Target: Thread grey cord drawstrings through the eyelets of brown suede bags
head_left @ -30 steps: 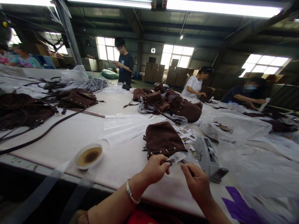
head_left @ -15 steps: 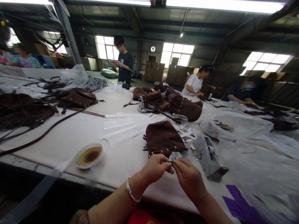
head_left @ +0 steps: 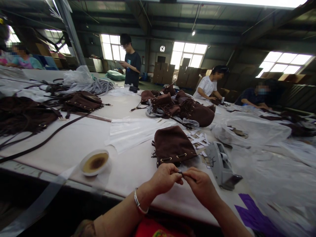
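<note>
A dark brown fringed bag (head_left: pixel 174 144) lies on the white table just beyond my hands, its eyeleted, laced edge towards me. My left hand (head_left: pixel 166 179) is closed, thumb and index finger pinching a small dark cord-like piece (head_left: pixel 181 173) at its near side. My right hand (head_left: pixel 201 184) grips the same piece from the other side with its fingertips, so the hands nearly meet. The fingers cover most of it, and I cannot tell whether it joins the bag. A grey tape dispenser (head_left: pixel 222 166) stands to the right of my right hand.
A bowl of brownish stuff (head_left: pixel 95 163) sits at the left near the table edge. More brown bags (head_left: pixel 195 112) are piled farther back. Paper strips (head_left: pixel 199 141) lie behind the dispenser, clear plastic sheets (head_left: pixel 271 168) at the right. Several people work around the table.
The clear plastic at the bag's near edge shows less now. My right hand's fingers have straightened slightly around the dark piece; my left hand stays nearly in place.
</note>
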Demonstrator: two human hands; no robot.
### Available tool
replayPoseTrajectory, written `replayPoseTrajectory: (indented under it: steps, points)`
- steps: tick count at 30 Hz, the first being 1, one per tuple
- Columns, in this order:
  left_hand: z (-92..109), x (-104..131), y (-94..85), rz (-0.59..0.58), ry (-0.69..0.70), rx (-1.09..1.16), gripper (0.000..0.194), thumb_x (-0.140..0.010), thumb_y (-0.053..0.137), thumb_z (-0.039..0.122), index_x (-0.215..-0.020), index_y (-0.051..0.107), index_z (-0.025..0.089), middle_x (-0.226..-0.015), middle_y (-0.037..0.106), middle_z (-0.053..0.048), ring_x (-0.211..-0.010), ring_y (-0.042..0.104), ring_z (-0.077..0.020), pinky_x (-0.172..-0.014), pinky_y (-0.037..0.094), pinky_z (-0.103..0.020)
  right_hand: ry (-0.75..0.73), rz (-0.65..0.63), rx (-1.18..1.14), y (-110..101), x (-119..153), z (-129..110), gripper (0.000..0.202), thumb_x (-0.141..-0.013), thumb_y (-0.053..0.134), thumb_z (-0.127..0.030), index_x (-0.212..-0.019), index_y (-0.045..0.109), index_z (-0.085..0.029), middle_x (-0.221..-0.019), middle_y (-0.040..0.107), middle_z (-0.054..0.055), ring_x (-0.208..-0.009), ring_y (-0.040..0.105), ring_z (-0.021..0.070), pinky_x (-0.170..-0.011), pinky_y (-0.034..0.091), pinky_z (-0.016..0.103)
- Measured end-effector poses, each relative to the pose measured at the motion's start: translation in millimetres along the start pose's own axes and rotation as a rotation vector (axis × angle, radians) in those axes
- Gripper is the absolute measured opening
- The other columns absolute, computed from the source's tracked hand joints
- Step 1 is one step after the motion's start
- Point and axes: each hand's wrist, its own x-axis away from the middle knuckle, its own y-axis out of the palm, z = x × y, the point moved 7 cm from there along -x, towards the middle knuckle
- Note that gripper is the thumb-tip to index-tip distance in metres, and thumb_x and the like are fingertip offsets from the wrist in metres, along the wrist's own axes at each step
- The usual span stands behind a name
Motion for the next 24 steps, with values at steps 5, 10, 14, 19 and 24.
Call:
replayPoseTrajectory:
  steps: [5, 10, 14, 19, 24]
  points:
    - [3.6, -0.1, -0.1, 0.008, 0.009, -0.009, 0.018, -0.078, 0.062, 0.029, -0.084, 0.067, 0.012, -0.077, 0.076, -0.009, -0.074, 0.072, -0.0209, -0.070, 0.053, -0.030, 0.030, 0.058, 0.005, -6.6, -1.8, -2.8, 0.020, -0.089, 0.057, -0.024, -0.074, 0.069, -0.021, -0.070, 0.064, 0.002, -0.067, 0.062, 0.0165, -0.063, 0.048, 0.027]
    - [2.8, 1.2, -4.1, 0.076, -0.008, -0.136, 0.019, -0.081, 0.061, 0.032, -0.081, 0.067, 0.015, -0.076, 0.075, -0.007, -0.073, 0.071, -0.0194, -0.069, 0.052, -0.028, -0.037, 0.164, 0.033, -3.5, 4.2, -11.6, 0.018, -0.090, 0.053, -0.020, -0.077, 0.065, -0.020, -0.072, 0.061, 0.002, -0.069, 0.059, 0.0162, -0.064, 0.047, 0.027]
    - [10.3, 6.6, -8.5, 0.193, 0.056, -0.503, 0.018, -0.082, 0.060, 0.032, -0.072, 0.066, 0.019, -0.074, 0.074, -0.004, -0.072, 0.067, -0.0189, -0.070, 0.048, -0.029, -0.172, 0.179, 0.120, 8.4, 13.3, -24.5, 0.019, -0.093, 0.049, -0.015, -0.082, 0.063, -0.019, -0.078, 0.060, 0.004, -0.072, 0.058, 0.0156, -0.070, 0.046, 0.028]
    - [14.2, 9.1, -6.8, 0.150, 0.069, -0.464, 0.018, -0.083, 0.054, 0.024, -0.073, 0.068, 0.019, -0.073, 0.073, -0.003, -0.071, 0.065, -0.0176, -0.071, 0.047, -0.028, -0.244, 0.197, 0.253, 14.7, 18.0, -32.0, 0.020, -0.094, 0.046, -0.012, -0.084, 0.062, -0.019, -0.079, 0.061, 0.005, -0.075, 0.059, 0.0163, -0.073, 0.046, 0.029]
    - [19.5, 9.2, -9.0, 0.029, 0.131, -0.190, 0.019, -0.077, 0.054, 0.018, -0.079, 0.073, 0.017, -0.079, 0.074, -0.001, -0.077, 0.065, -0.0166, -0.078, 0.049, -0.026, -0.192, 0.245, 0.243, 15.7, 18.9, -22.1, 0.017, -0.093, 0.048, -0.012, -0.087, 0.062, -0.019, -0.081, 0.062, 0.005, -0.075, 0.060, 0.0166, -0.073, 0.046, 0.029]
